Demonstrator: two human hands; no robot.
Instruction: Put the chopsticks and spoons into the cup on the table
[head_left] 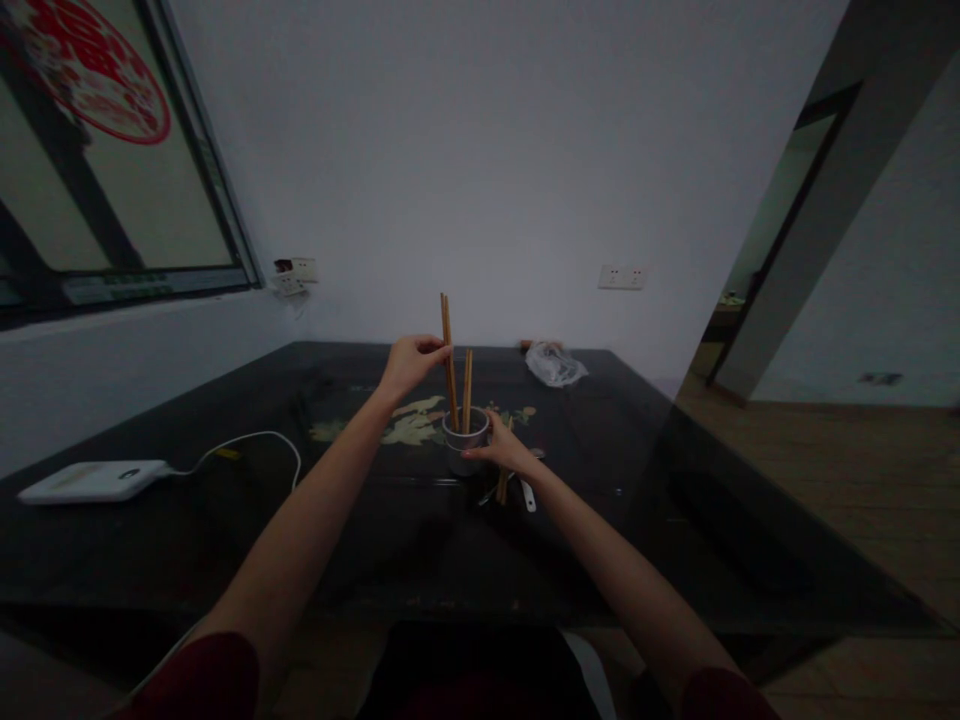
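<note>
A round metal cup [463, 440] stands upright on the dark table, and my right hand [504, 445] grips its right side. Wooden chopsticks [467, 390] stand inside the cup. My left hand [415, 362] pinches another pair of chopsticks [448, 350] partway up, their lower ends inside the cup's rim. Below my right wrist lie more chopsticks [502, 488] and a white-handled utensil [529, 496], partly hidden by that hand. A thin metal utensil lies beside them, its kind unclear.
A white power bank [96, 481] with a white cable [259, 435] lies on the left of the table [360, 560]. A crumpled clear plastic bag [555, 364] sits at the back near the wall. A long dark object [739, 530] rests on the right side.
</note>
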